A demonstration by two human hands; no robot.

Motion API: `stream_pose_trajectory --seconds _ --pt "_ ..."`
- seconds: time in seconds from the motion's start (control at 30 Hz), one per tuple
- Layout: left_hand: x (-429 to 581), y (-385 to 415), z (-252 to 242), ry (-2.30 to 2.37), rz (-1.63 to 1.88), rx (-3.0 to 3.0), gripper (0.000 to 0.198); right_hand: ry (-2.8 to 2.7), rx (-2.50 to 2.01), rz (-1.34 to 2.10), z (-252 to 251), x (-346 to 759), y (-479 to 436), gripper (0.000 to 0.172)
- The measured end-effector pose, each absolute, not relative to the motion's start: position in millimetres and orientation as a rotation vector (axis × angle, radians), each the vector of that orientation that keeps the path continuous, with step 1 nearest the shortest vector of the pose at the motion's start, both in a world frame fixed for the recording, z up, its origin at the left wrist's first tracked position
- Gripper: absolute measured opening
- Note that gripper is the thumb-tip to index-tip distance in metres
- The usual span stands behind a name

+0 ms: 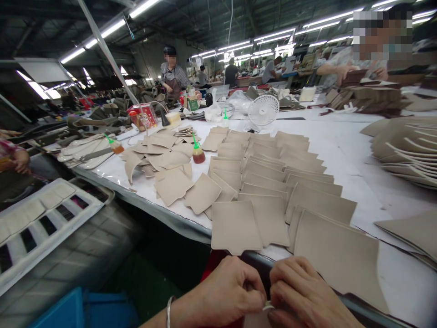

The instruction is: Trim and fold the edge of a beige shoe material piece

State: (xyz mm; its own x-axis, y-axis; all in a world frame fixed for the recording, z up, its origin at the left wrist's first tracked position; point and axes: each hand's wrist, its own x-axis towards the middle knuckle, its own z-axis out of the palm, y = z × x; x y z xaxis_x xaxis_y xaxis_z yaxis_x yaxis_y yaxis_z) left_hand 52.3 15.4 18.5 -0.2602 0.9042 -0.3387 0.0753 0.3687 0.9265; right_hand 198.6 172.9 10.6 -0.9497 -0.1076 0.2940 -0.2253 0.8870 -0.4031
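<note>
Both hands low centre frame: left hand point(227, 291), right hand point(303, 296), fingers point(255, 294) pinched together on small white piece point(268, 307) just below bench point(341, 146) edge. Tan cut pieces point(235, 225) in rows above. Best: grip near tips, even tension.

Just beyond the fingers point(254, 291) we see tan cut pieces point(262, 182) overlapping in rows on the white bench point(341, 141). Farther out among them stands a green-capped bottle point(198, 154), beyond it a small white fan point(263, 110). Left of the fingers we find a white tray point(54, 239) of similar pieces; far right, curved stacks point(406, 150). A person point(173, 75) stands at the far end.
</note>
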Motion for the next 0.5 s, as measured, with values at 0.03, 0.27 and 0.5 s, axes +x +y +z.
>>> stream_pose_trajectory --seconds 0.03,0.27,0.5 --pt "53 15 16 1.627 1.033 0.91 0.023 -2.806 0.271 0.632 11 198 173 0.024" --pt "51 15 19 1.557 1.059 0.876 0.022 -2.935 0.434 0.598 37 190 175 0.016" --pt "47 10 17 1.756 0.941 0.852 0.021 -2.616 0.493 0.605 -2 196 155 0.046"
